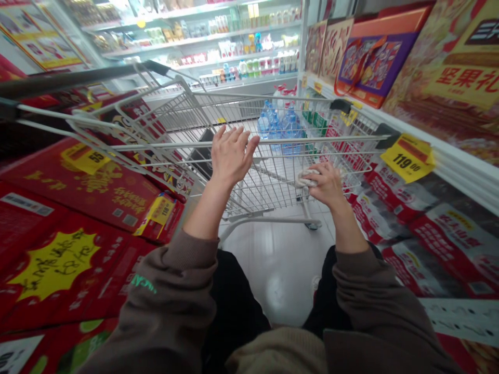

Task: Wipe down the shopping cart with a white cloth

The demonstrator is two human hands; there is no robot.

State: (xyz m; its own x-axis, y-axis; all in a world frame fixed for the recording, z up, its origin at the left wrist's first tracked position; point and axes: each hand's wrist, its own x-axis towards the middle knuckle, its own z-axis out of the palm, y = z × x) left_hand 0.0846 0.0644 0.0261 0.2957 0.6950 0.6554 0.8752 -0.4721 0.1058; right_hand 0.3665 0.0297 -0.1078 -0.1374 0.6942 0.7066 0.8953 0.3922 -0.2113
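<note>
A metal shopping cart (273, 141) stands crosswise in front of me, its dark handle at the upper left. My left hand (233, 158) lies on the near top rail, fingers stretched out over it and thumb apart. Lower and to the right, my right hand (326, 183) is closed around a crumpled greyish-white cloth (307, 178). The cloth is against the wire side of the basket, and part of it is hidden by my fingers. Through the wires I see floor, and a dark panel (200, 156) sits left of my left hand.
Red boxes (97, 187) with yellow price signs are stacked at left. On the right, a shelf (460, 161) carries gift boxes, with red-and-clear bottle packs (401, 223) below. Large blue water bottles (290, 127) stand beyond the cart, before a lit display fridge (202, 36).
</note>
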